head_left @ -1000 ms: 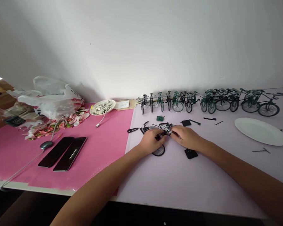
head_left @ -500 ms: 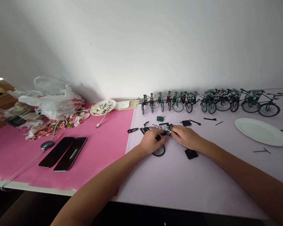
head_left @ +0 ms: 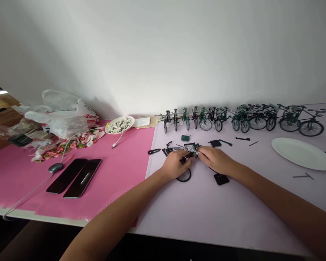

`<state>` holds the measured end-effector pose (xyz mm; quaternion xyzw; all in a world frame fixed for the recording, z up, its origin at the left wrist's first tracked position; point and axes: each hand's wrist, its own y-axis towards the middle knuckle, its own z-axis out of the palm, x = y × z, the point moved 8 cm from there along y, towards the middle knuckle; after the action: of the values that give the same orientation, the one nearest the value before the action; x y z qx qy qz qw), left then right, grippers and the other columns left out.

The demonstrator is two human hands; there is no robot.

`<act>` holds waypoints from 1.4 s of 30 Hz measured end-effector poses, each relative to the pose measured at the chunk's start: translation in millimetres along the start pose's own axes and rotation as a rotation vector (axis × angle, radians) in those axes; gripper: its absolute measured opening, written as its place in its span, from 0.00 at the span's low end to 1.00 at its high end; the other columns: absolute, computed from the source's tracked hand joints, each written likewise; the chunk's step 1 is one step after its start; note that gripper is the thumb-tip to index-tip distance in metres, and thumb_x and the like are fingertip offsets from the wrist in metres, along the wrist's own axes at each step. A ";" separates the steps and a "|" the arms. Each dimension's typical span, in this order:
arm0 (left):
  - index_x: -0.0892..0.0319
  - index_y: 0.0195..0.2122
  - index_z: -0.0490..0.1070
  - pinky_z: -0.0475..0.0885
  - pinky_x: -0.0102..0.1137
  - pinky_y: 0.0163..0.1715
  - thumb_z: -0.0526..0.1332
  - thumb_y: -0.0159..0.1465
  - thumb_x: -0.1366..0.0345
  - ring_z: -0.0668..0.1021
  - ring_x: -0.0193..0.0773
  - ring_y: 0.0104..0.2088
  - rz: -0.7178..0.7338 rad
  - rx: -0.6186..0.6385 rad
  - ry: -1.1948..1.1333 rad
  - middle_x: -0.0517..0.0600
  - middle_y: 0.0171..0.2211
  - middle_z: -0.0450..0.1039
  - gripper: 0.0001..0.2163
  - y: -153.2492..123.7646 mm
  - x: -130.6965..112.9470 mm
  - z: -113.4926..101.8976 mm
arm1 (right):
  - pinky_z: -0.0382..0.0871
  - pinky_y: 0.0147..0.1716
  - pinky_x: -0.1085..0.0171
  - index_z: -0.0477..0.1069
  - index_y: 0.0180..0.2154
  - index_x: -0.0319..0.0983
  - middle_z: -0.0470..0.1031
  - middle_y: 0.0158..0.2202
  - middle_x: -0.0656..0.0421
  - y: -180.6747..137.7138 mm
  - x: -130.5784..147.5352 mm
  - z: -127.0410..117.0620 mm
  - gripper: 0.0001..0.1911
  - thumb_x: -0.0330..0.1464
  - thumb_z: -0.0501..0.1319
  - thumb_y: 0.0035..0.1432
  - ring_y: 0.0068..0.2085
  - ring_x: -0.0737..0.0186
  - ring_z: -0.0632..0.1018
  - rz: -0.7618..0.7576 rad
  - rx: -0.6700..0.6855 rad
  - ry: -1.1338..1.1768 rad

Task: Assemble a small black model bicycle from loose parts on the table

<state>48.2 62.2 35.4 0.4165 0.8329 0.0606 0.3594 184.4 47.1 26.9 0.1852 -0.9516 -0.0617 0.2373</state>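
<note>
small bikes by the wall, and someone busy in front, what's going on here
A person's left hand holds a small silver-and-black bike piece, with the right hand at its other side. A wheel shows below the left hand; whether it is attached is hidden. Finished-looking bikes stand along the wall.

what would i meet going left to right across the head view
two black phones, white dish of pale pieces, elongated black part, left hand, silver and black part, right hand, thin black rod, white oval plate
</note>
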 end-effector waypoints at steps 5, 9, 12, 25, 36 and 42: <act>0.58 0.26 0.64 0.63 0.29 0.29 0.59 0.65 0.69 0.69 0.34 0.26 0.016 -0.016 -0.003 0.47 0.25 0.68 0.10 -1.1 -1.0 -0.3 | 0.62 0.29 0.62 0.60 0.29 0.42 0.72 0.29 0.57 -0.3 -1.1 0.2 0.15 0.36 0.47 0.70 0.30 0.60 0.73 0.001 -0.005 0.015; 0.58 0.25 0.63 0.62 0.30 0.29 0.58 0.66 0.66 0.69 0.34 0.26 0.029 -0.030 0.000 0.47 0.24 0.67 0.11 -1.3 -1.4 -0.4 | 0.61 0.28 0.62 0.60 0.28 0.42 0.71 0.28 0.58 -0.8 -1.7 0.1 0.16 0.37 0.48 0.70 0.28 0.60 0.72 0.002 -0.013 0.025; 0.58 0.25 0.63 0.61 0.30 0.28 0.58 0.66 0.66 0.68 0.34 0.26 0.037 -0.051 -0.004 0.46 0.24 0.66 0.11 -1.5 -1.8 -1.4 | 0.61 0.27 0.62 0.60 0.28 0.42 0.71 0.27 0.59 -1.0 -0.9 -1.5 0.15 0.37 0.48 0.69 0.27 0.60 0.72 -0.005 -0.037 0.026; 0.58 0.24 0.60 0.59 0.29 0.27 0.58 0.66 0.66 0.66 0.33 0.25 0.035 -0.108 -0.033 0.46 0.23 0.63 0.13 -2.8 -2.1 -4.5 | 0.68 0.30 0.61 0.68 0.34 0.41 0.75 0.30 0.56 -3.2 5.8 -14.7 0.10 0.34 0.53 0.68 0.30 0.58 0.75 -0.133 -0.214 0.060; 0.59 0.26 0.66 0.61 0.28 0.27 0.58 0.67 0.65 0.67 0.33 0.25 0.050 -0.093 -0.009 0.47 0.24 0.66 0.11 -3.8 -2.0 -3.1 | 0.65 0.28 0.62 0.67 0.31 0.41 0.73 0.27 0.57 -3.4 8.6 -16.2 0.12 0.34 0.53 0.68 0.28 0.59 0.73 -0.119 -0.188 0.059; 0.59 0.25 0.64 0.60 0.28 0.27 0.58 0.66 0.66 0.66 0.32 0.25 0.045 -0.094 -0.026 0.46 0.23 0.65 0.12 -4.0 -3.4 -4.1 | 0.66 0.28 0.62 0.69 0.33 0.41 0.75 0.29 0.56 -3.9 8.1 -16.0 0.09 0.33 0.54 0.66 0.28 0.59 0.73 -0.133 -0.190 0.071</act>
<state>44.3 57.9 38.7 0.4185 0.8148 0.1025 0.3879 186.6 40.0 43.6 0.2267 -0.9182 -0.1606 0.2825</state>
